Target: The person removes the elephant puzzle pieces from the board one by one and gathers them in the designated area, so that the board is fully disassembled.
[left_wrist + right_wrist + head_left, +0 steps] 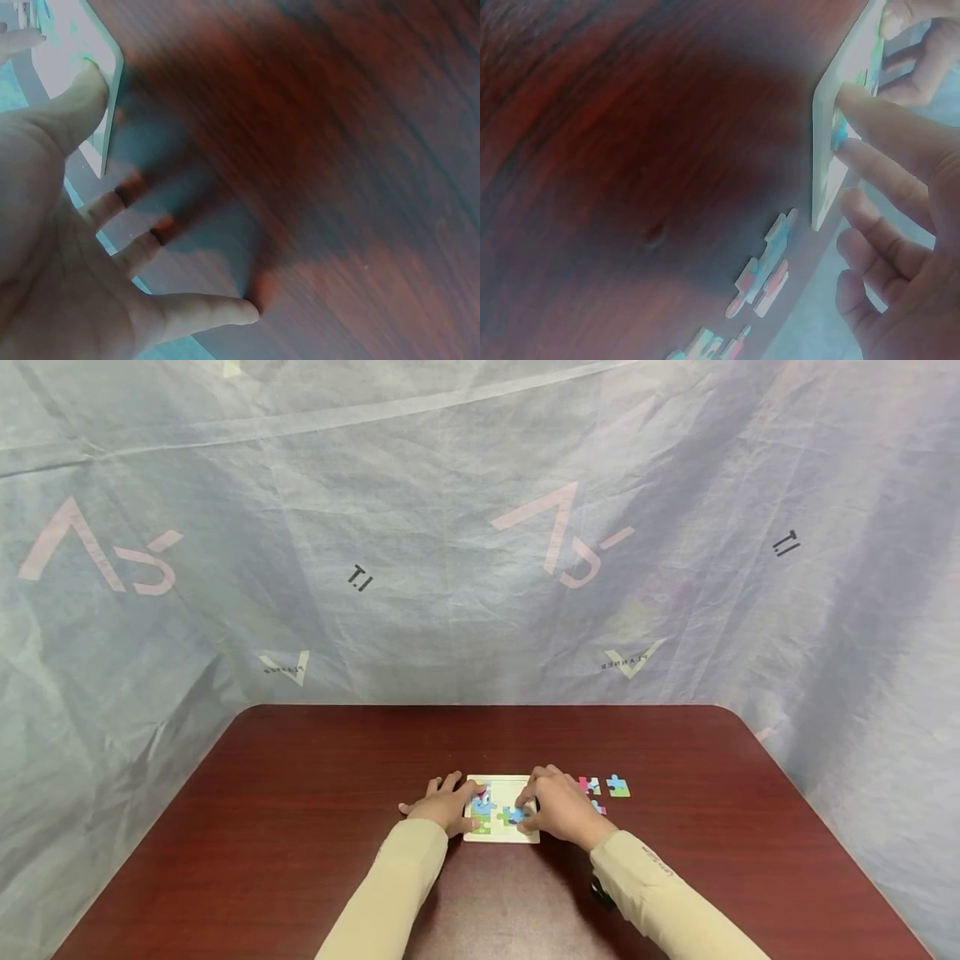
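Observation:
A pale shallow puzzle tray [501, 838] lies near the table's middle. Jigsaw pieces [483, 803] with a blue figure and green ground fill its left side. My left hand [441, 806] steadies that side, thumb on the tray and the other fingers spread over the table, as the left wrist view also shows. Between thumb and index finger, my right hand [561, 807] pinches a blue-and-green jigsaw piece [513, 816] at the tray's lower right. In the right wrist view this piece [840, 133] is mostly hidden by the fingers.
Right of the tray, several loose jigsaw pieces [618, 787] lie on the dark red table [315, 777], some partly behind my right hand. A small dark object [602, 893] shows beneath the right sleeve. Grey printed cloth [450, 568] hangs behind the table.

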A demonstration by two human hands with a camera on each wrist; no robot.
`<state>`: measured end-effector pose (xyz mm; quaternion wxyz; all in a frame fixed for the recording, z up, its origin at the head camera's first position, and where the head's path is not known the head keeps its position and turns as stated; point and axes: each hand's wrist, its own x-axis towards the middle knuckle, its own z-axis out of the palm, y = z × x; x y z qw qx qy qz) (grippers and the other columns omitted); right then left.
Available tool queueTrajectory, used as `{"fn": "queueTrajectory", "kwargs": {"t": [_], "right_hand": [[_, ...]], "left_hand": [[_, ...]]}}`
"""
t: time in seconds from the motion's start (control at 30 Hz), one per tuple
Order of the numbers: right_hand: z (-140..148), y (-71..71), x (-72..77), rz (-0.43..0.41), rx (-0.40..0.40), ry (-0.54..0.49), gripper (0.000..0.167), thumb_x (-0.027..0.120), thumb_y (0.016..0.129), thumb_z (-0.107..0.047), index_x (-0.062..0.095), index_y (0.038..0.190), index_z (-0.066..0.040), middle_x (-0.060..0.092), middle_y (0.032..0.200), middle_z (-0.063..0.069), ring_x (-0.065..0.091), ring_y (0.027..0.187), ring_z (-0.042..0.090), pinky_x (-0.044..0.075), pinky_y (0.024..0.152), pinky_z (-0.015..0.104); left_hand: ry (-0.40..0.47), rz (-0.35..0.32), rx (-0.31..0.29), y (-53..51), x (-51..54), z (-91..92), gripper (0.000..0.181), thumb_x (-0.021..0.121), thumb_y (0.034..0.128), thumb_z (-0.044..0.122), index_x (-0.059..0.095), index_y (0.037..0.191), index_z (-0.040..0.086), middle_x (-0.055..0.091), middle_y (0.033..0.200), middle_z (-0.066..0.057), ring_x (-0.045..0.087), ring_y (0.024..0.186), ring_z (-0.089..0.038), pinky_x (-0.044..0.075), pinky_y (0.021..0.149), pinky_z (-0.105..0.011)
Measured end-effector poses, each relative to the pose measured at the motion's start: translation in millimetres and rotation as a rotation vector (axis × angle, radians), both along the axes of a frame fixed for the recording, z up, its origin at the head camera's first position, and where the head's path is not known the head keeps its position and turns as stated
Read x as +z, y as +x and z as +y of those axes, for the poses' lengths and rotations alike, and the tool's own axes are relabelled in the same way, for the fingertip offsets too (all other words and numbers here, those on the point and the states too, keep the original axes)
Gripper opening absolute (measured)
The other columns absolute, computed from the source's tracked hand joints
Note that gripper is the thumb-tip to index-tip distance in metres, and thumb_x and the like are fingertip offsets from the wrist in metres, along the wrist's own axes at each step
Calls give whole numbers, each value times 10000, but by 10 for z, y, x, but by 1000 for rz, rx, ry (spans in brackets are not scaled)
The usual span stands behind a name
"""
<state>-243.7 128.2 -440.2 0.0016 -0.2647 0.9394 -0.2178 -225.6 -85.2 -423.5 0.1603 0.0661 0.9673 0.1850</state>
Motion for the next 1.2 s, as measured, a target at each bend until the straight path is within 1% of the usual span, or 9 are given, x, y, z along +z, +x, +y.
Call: {"fn": "queueTrajectory", "kwargs": {"t": [0.2,0.37,0.6,0.77,0.9,1.1,1.2], "right_hand": [[2,14,7,-17,2,-14,164,908,768,-165,814,895,-120,617,934,-17,527,913,195,462,781,415],[26,12,-8,3,6,-27,173,899,779,-163,806,918,-118,615,944,-17,532,915,190,467,787,412],[47,2,-10,58,18,-28,184,888,793,-162,801,944,-106,615,962,-19,540,928,185,485,789,396],[106,10,29,54,8,-28,196,883,802,-170,795,967,-110,615,986,-14,547,956,202,496,806,408],[184,14,63,53,1,-29,221,880,808,-178,789,998,-111,609,1005,-11,537,956,198,476,824,434],[303,0,101,35,-24,-35,226,872,817,-172,791,1019,-110,607,997,7,506,920,174,458,804,409],[366,-13,109,39,-27,-28,224,868,823,-181,793,1024,-115,610,1003,17,508,934,183,446,823,419]], "left_hand": [[-26,4,-2,26,61,23,518,689,987,258,507,1471,272,313,1618,-100,252,1497,-386,251,995,-839],[-33,4,-1,13,45,20,517,692,984,265,508,1467,273,320,1615,-98,259,1495,-380,257,994,-836],[-29,-17,1,0,21,10,540,677,995,283,483,1499,284,286,1637,-87,227,1511,-379,240,1003,-838],[-32,-16,-2,-7,14,19,529,683,990,280,492,1483,284,299,1628,-83,240,1505,-371,248,1000,-836],[-12,-20,-8,16,51,21,528,681,991,263,488,1482,280,286,1631,-90,231,1507,-376,235,996,-845],[0,-20,-9,12,40,4,537,675,998,256,477,1497,277,271,1636,-97,211,1513,-389,219,999,-849],[1,-24,-3,22,46,-3,545,672,1001,258,471,1507,271,268,1639,-98,208,1516,-389,215,1004,-846]]}}
